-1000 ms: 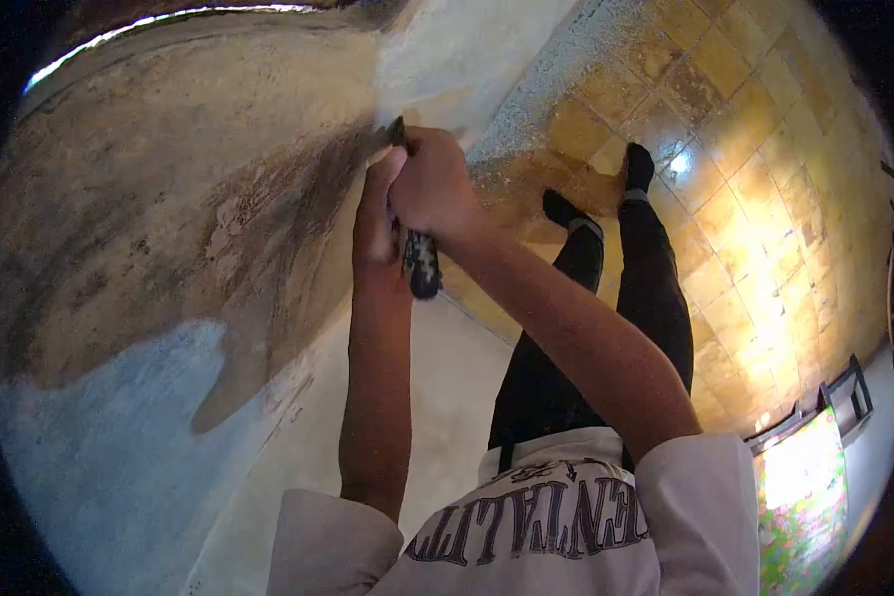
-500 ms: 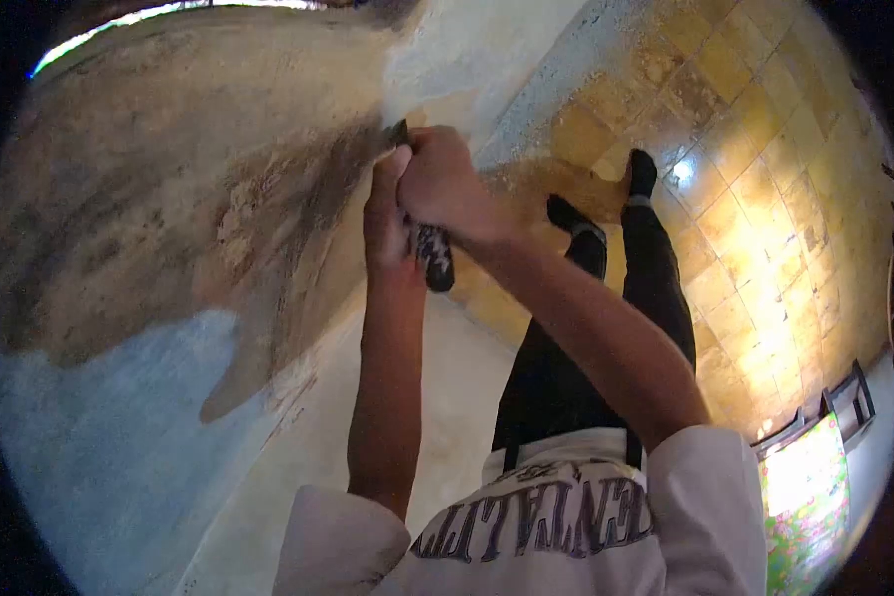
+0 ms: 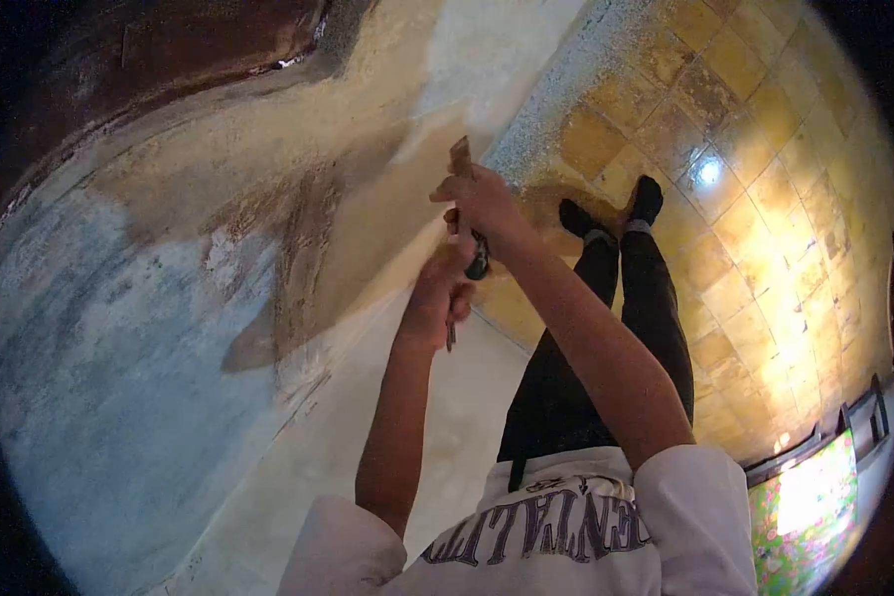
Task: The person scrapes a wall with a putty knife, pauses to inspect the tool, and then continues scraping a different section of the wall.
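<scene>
My right hand (image 3: 489, 211) is closed around a scraper; its flat, brownish blade (image 3: 460, 156) points up toward the wall, and the dark end of its handle (image 3: 479, 260) sticks out below the fist. Just below it, my left hand (image 3: 437, 298) is curled closed around a slim object (image 3: 451, 336), whose narrow end pokes out under the fingers. Most of that object is hidden, so its kind does not show. The two hands are close together, in front of the patchy wall (image 3: 169, 308), which has blue-white paint and rough brown areas.
Yellow-brown floor tiles (image 3: 725, 109) lie at right, around my dark-socked feet (image 3: 646, 202). A pale surface (image 3: 407, 427) runs along the wall's lower edge. At lower right stands something dark-framed with a flowered cloth (image 3: 805, 507). A dark brown area (image 3: 169, 45) borders the upper left.
Both hands have shifted to the right and down from the wall. They were clasped together around a dark handle; now the left has slid below the right, and the scraper's blade shows more.
</scene>
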The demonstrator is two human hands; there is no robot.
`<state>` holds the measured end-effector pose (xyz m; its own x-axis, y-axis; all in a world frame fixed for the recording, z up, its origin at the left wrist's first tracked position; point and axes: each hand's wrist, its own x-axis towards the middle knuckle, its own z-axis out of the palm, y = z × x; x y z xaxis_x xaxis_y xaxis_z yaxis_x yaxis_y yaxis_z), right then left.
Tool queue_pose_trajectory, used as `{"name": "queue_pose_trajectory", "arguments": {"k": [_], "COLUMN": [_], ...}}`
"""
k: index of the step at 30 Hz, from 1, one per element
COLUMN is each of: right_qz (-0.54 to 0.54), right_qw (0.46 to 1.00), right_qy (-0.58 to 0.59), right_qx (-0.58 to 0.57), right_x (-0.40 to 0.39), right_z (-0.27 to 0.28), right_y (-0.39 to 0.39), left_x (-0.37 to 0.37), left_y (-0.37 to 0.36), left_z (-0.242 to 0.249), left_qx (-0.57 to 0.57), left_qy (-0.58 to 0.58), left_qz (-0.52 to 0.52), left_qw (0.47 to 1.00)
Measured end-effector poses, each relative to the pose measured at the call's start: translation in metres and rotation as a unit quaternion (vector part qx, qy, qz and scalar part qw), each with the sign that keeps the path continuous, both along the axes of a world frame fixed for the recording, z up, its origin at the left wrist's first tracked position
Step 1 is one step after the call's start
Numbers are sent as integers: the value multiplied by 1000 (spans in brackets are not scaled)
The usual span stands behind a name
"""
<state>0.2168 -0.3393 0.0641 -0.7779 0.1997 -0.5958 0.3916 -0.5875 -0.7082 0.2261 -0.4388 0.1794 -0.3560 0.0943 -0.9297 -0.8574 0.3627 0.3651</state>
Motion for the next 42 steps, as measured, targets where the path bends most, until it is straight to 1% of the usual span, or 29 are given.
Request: {"name": "queue_pose_trajectory", "arguments": {"k": [1, 2, 4, 5, 7, 8, 10, 11, 13, 15, 17, 19, 22, 24, 26, 29, 32, 34, 37, 38, 40, 41, 42], "right_qz": [-6, -11, 84, 133, 100, 81, 86, 84, 77, 74, 74, 95, 122, 133, 147, 137, 186, 203, 214, 216, 261, 284, 276], "right_qw": [991, 966, 961, 957, 970, 976, 981, 983, 985, 988, 993, 995, 987, 982, 979, 985, 971, 967, 959, 955, 952, 949, 951], "right_qy": [-51, -102, -110, -111, -74, -56, 4, 34, 43, 41, 30, 19, 11, 11, 12, -25, -26, -27, 9, 29, -2, -17, 11], "right_qx": [-122, -239, -237, -234, -207, -194, -173, -162, -151, -127, -85, 5, 104, 132, 138, 99, 147, 151, 185, 201, 160, 137, 142], "right_x": [2, 4, 8, 7, 9, 8, 2, -4, -21, -28, -33, -33, -30, -31, -32, -36, -47, -44, -46, -48, -58, -59, -52], "right_z": [23, 41, 57, 63, 75, 79, 86, 87, 88, 85, 92, 99, 97, 95, 95, 101, 87, 96, 90, 85, 74, 74, 78], "right_y": [18, 30, 34, 35, 29, 26, 20, 16, -7, -22, -23, -29, -33, -36, -36, -31, -30, -28, -22, -19, -9, -7, -8], "left_x": [6, 11, 18, 16, 14, 13, 11, 10, 4, -14, -35, -48, -58, -63, -60, -62, -63, -62, -55, -56, -61, -57, -54], "left_y": [5, 6, 9, 7, 0, 0, 2, 1, -6, -29, -19, 7, -21, -18, -11, -4, 6, 12, 17, 18, 27, 29, 34], "left_z": [12, 16, 20, 20, 20, 21, 27, 26, 27, 18, 24, 39, 26, 27, 29, 26, 27, 28, 21, 18, 13, 19, 24], "left_qx": [-3, 10, 37, 31, 15, 8, -5, 13, 44, 146, 174, 132, 183, 164, 140, 122, 124, 128, 149, 137, 115, 107, 99], "left_qy": [-42, -20, 22, 32, 51, 57, 68, 72, 73, 19, 12, 50, 41, 34, 34, 49, 55, 71, 75, 74, 67, 69, 73], "left_qz": [-48, -32, -2, -5, -6, 18, 60, 84, 122, 184, 223, 237, 95, 107, 130, 160, 182, 210, 287, 279, 254, 257, 262], "left_qw": [998, 999, 999, 999, 999, 998, 996, 994, 989, 972, 959, 961, 978, 980, 981, 978, 974, 967, 943, 948, 958, 958, 957]}}
